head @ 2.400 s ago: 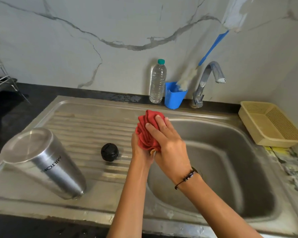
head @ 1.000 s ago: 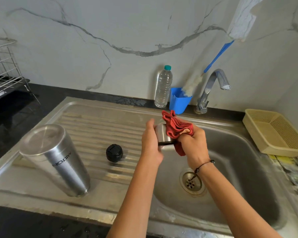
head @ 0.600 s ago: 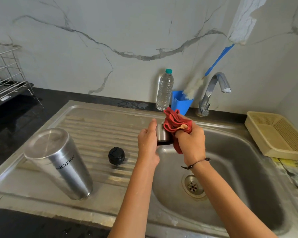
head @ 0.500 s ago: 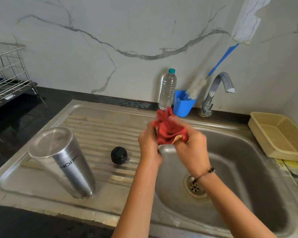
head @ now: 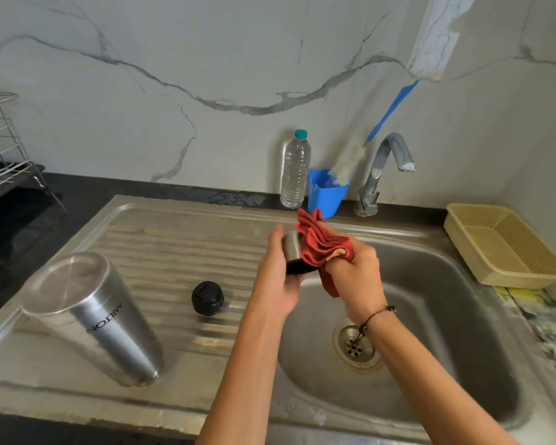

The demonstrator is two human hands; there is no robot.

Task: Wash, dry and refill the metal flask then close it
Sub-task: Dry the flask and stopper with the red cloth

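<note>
The metal flask [head: 100,319] stands upside down on the ribbed drainboard at the left, its base up. A black stopper [head: 207,298] lies on the drainboard to its right. Over the sink's left edge my left hand [head: 278,277] grips the small metal flask cap [head: 292,248], steel outside with a black rim. My right hand [head: 355,274] presses a bunched red cloth [head: 321,247] against the cap.
The sink basin [head: 430,316] with its drain [head: 355,346] lies below my hands. Behind stand a plastic water bottle [head: 296,170], a blue cup [head: 326,194] with a bottle brush [head: 350,162], and the tap [head: 387,165]. A yellow basket [head: 507,245] sits right, a wire rack [head: 0,149] far left.
My hands keep rubbing the cap with the red cloth; the cloth shifted from over the cap's top to its right side, and the cap's steel side shows again. The view drifted slightly.
</note>
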